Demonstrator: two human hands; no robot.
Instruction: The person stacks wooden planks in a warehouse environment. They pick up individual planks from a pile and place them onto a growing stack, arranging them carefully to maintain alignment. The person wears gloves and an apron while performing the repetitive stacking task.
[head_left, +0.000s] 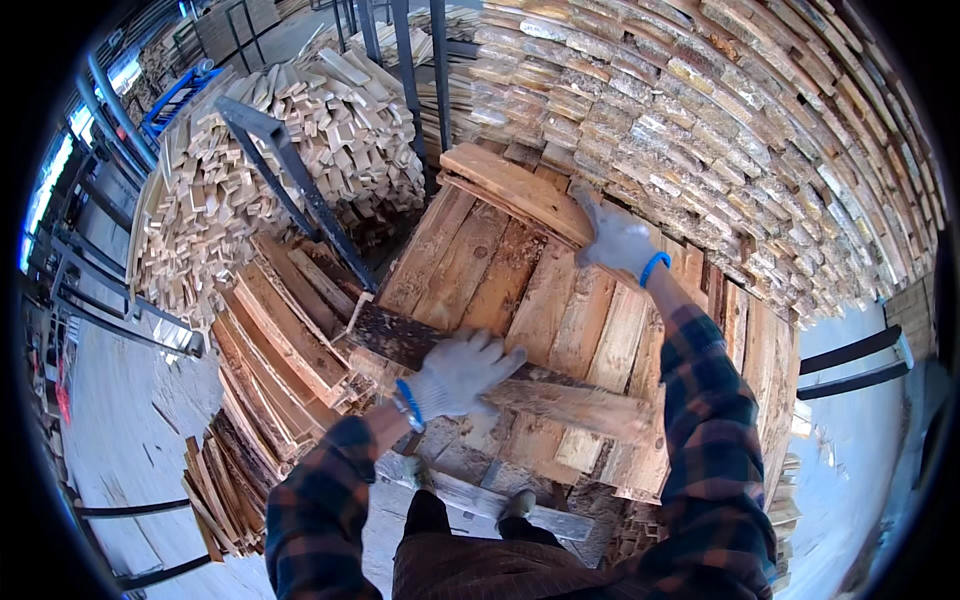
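Note:
My left hand [460,375], in a pale work glove with a blue band at the wrist, lies across a long bark-edged board [580,402] with its fingers stretched out. That board runs crosswise over the near part of a layer of planks [480,255]. At the far side, my right hand [618,240], gloved the same way, is closed over the right end of a short plank [520,190], its fingers slightly blurred. Beneath the short plank, at least one thinner board shows along the edge. The planks under both hands lie side by side, rough and knotted.
A high wall of stacked boards [640,120] rises at the far right. Far left stands a big pile of cut sticks [290,140] beside a dark metal post frame [300,180]. Bark-edged slabs [285,335] are heaped left. Metal arms [855,362] jut out right.

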